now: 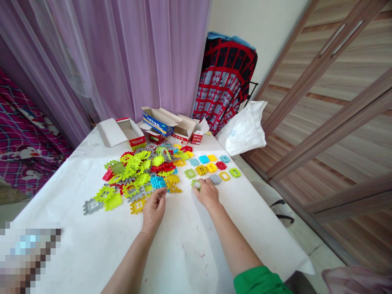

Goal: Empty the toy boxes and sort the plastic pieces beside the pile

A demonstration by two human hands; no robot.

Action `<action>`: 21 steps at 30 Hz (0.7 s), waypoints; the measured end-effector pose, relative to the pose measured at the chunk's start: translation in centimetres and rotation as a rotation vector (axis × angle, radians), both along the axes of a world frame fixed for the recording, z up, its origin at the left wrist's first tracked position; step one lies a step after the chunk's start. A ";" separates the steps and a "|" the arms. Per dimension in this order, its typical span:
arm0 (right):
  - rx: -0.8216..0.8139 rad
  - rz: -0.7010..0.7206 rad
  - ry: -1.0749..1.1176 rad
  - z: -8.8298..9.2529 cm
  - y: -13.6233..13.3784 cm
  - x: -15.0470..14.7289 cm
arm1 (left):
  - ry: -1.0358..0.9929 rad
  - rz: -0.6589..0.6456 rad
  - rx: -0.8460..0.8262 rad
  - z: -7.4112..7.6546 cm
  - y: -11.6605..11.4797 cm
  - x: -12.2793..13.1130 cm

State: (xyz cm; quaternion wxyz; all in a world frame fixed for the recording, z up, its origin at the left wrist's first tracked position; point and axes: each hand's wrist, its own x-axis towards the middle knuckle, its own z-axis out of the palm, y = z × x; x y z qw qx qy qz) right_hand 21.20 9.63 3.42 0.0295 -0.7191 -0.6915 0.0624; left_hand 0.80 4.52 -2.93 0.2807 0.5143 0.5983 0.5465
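Observation:
My right hand [207, 193] has its fingers closed on a light green interlocking plastic building piece [195, 184], low over the white table. A grey piece [214, 179] lies right beside its fingers, in a loose grouping with a yellow square frame [224, 176], a green frame [235, 172], a red piece [221, 165] and several others. My left hand [154, 209] is curled at the near edge of a mixed heap of pieces [134, 165]; what its fingers hold, if anything, is hidden. Close to it are a blue piece [157, 181] and a yellow frame [137, 206].
Opened cardboard boxes stand along the back: a red one [136, 142], a blue one [157, 124] and others. A white plastic bag [245, 130] sits at the back right edge. Purple curtains [147, 53] hang behind, and a wooden wardrobe [333, 98] stands right.

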 end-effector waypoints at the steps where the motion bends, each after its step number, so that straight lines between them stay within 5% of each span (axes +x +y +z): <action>1: 0.010 0.052 0.011 -0.2 0.1 0.1 | 0.002 0.002 0.000 0.0 0.0 0.0; 5: 0.021 0.148 0.074 -0.4 0.1 0.6 | 0.022 -0.003 -0.006 0.0 0.0 0.0; 11: 0.024 -0.039 0.011 0.1 -0.5 -0.5 | 0.009 -0.008 -0.008 0.2 0.0 0.1; 21: 0.045 -0.032 0.057 -0.1 -0.3 -0.8 | 0.005 0.001 -0.019 0.1 0.0 0.1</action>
